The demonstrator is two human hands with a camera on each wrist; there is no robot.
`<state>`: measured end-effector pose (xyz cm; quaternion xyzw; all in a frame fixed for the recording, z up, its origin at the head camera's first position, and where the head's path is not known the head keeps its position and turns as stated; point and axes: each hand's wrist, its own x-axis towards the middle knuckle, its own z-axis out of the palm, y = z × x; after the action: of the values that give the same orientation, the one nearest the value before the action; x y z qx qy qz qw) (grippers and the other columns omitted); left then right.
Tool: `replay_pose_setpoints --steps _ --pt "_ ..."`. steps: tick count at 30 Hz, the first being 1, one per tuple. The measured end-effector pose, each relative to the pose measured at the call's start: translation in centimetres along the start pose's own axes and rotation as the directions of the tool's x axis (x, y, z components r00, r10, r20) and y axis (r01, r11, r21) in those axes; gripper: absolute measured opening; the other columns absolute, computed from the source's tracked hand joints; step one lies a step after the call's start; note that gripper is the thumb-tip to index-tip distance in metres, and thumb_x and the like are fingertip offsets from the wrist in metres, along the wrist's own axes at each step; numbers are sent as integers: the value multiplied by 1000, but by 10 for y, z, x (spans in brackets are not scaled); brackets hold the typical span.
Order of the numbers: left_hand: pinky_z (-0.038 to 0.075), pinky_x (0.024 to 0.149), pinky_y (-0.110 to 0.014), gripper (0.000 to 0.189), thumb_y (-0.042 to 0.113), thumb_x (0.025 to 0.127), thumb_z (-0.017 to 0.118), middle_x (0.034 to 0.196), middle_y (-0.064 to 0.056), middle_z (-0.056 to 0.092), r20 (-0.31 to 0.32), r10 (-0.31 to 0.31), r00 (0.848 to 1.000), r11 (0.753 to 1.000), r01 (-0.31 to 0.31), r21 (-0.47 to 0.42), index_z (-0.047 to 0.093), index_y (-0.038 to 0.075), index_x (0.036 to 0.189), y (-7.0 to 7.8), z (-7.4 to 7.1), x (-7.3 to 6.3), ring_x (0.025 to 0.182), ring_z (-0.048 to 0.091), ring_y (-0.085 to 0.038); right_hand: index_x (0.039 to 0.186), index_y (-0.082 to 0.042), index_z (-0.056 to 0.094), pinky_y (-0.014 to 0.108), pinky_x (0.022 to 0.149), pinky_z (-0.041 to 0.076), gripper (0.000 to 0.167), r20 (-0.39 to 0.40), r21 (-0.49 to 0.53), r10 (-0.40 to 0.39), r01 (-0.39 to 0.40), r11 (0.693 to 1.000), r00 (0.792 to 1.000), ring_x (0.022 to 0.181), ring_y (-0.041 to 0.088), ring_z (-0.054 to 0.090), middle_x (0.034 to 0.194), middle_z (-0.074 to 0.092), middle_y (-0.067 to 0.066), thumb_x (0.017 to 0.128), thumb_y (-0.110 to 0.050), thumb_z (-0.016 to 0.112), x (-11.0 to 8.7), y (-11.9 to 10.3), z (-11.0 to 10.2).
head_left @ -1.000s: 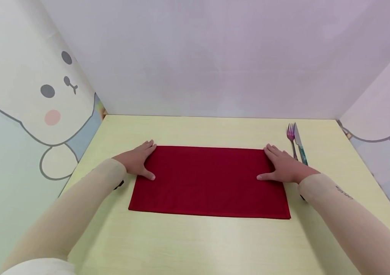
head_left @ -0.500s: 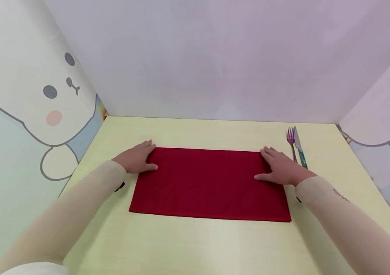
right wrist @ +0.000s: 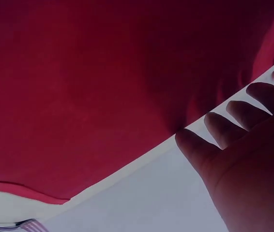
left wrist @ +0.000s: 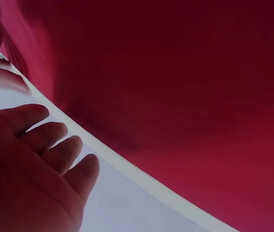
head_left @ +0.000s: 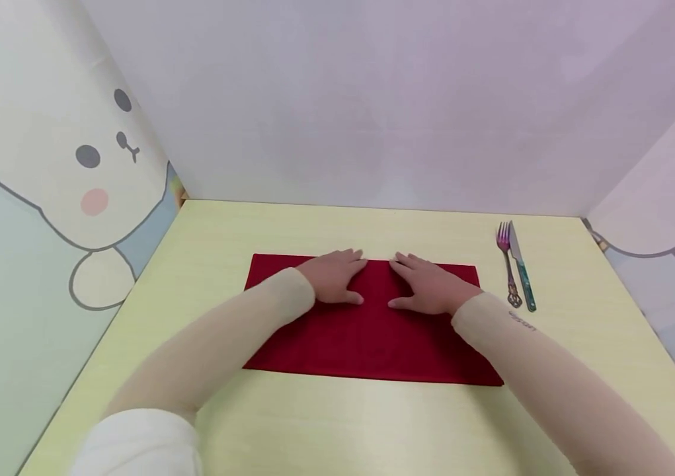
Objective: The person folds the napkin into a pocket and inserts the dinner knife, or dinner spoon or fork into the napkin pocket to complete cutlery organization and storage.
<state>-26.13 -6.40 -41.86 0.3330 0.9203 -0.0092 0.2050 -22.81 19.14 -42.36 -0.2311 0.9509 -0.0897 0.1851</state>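
Note:
A dark red folded cloth [head_left: 367,344] lies flat on the pale wooden table, its long side running left to right. Over its far half is my left hand [head_left: 332,276], palm down with fingers straight and thumb out, fingertips at the far edge. My right hand [head_left: 429,284] mirrors it a short gap to the right, fingers spread toward the same edge. In the left wrist view the palm and extended fingers of the left hand [left wrist: 45,159] show beside the red cloth [left wrist: 175,96]. The right wrist view has the right hand [right wrist: 243,140] with fingers apart along the cloth's edge.
Right of the cloth, a fork [head_left: 506,258] with a purplish head and a knife [head_left: 521,268] with a green handle lie side by side on the table [head_left: 343,423]. A plain pale wall [head_left: 373,119] rises behind, and cartoon-printed panels [head_left: 45,132] flank both sides.
Both hands have moved inward from the cloth's left and right ends to near its middle. The cloth's ends, and the handles of the fork and knife, are now uncovered.

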Motion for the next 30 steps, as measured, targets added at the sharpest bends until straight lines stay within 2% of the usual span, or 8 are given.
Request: replay_pose_setpoints --steps 4,9,17,25,30 --pt "20 124 -38 91 61 95 64 171 -2 19 25 3 1000 999 -4 37 26 18 165 13 2 15 157 14 -23 165 -14 27 55 119 30 92 35 -30 12 -11 999 999 155 40 16 170 20 11 94 -55 69 7 -5 3" --pt "15 125 -37 94 62 94 65 171 -4 18 32 2 999 998 -5 65 26 15 165 15 3 18 157 14 -24 164 -13 28 58 118 30 93 27 1 40 -40 999 999 154 42 18 169 20 15 93 -55 70 1 3 3" --pt "12 126 -37 101 62 91 68 172 -4 14 28 18 999 1000 -19 24 21 13 166 12 5 13 158 9 -23 162 -4 29 61 117 29 92 -11 37 100 -100 994 995 152 48 16 167 19 24 95 -50 71 -25 24 7" --pt "12 126 -37 105 62 90 71 172 -3 13 32 4 999 999 -5 36 18 12 166 10 10 14 158 8 -23 160 4 26 67 113 32 97 34 163 175 -178 970 984 150 53 16 164 17 32 93 -47 74 -53 30 5" --pt "10 126 -37 105 61 90 70 173 -3 12 34 2 999 1000 -3 23 17 13 166 10 11 17 158 7 -22 159 6 25 68 112 31 101 40 234 186 -190 954 982 148 56 16 163 18 34 92 -50 74 -72 32 9"
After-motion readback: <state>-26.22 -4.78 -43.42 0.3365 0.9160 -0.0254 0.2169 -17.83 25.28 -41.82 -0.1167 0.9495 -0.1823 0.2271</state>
